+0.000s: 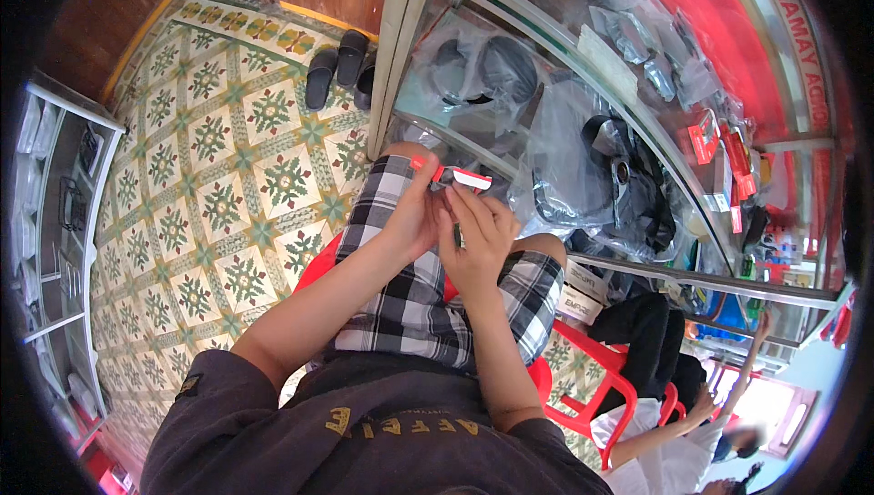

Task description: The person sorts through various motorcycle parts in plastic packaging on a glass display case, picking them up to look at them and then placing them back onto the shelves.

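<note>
A small red and white package (472, 180), perhaps a card or a flat packet, is held above my lap. My left hand (418, 216) grips its left part, with the thumb lying along it. The fingertips of my right hand (480, 239) meet it from below, near its white part. Between the palms, whatever else may be there is hidden. Under both hands are my black-and-white checked shorts (403, 311). A glass display case (471, 143) stands right in front of my knees.
Plastic-wrapped bags (573, 160) fill the case, with boxed parts (703, 137) on its upper shelf. Black sandals (338, 65) lie on the patterned tile floor (218, 201). To the right, another person in a white shirt (676, 450) sits by a red plastic chair (594, 365).
</note>
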`<state>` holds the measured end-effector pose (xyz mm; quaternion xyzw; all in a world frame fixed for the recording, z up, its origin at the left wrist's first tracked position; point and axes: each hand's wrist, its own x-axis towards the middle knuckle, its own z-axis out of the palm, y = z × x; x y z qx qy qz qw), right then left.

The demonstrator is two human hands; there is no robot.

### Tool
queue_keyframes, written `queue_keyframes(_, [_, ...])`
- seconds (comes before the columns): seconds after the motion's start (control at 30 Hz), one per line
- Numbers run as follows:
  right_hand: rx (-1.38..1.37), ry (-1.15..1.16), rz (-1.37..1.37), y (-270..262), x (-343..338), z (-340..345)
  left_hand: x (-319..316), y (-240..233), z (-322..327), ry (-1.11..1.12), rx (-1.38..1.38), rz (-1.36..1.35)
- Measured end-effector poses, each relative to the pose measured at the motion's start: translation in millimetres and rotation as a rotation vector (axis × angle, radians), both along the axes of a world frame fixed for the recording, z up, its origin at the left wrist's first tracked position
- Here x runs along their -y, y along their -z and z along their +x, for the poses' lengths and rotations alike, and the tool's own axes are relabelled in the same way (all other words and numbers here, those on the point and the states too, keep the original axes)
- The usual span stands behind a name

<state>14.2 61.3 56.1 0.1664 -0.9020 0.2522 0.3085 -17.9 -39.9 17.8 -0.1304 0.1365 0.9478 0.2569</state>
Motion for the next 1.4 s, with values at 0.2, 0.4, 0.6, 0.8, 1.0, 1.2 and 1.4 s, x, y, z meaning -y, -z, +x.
queue_keyframes(0.2, [0.171, -0.109, -0.09, -4.9, -4.1, -7.7, -0.4, -0.5, -3.0, -0.055, 0.066, -0.025])
queue_keyframes(0.4, [0.108, 0.033, -0.406, -14.2, -10.6, -17.1, 3.1, -2.0, -4.4, -0.031, -0.031, -0.014])
queue_keyframes(0.6, [0.05, -0.1, -0.227, -0.9, -14.9, -20.9, -3.9, -2.5, 1.4, -0.024, 0.08, 0.118])
queue_keyframes(0.8, [0.0, -0.053, -0.214, 6.9, -13.1, -20.3, -3.7, -2.1, 1.4, 0.0, 0.053, 0.102])
queue_keyframes(1.0, [0.046, -0.039, -0.33, 5.0, -11.9, -19.1, -4.9, 1.8, 2.8, 0.02, 0.05, 0.097])
queue_keyframes(1.2, [-0.012, -0.041, -0.237, 13.8, -14.6, -19.9, -6.4, 2.0, 3.8, 0.015, 0.078, 0.105])
queue_keyframes(1.4, [0.028, -0.105, -0.148, 21.8, -19.1, -19.9, -6.4, 4.6, 4.2, -0.023, 0.092, 0.079])
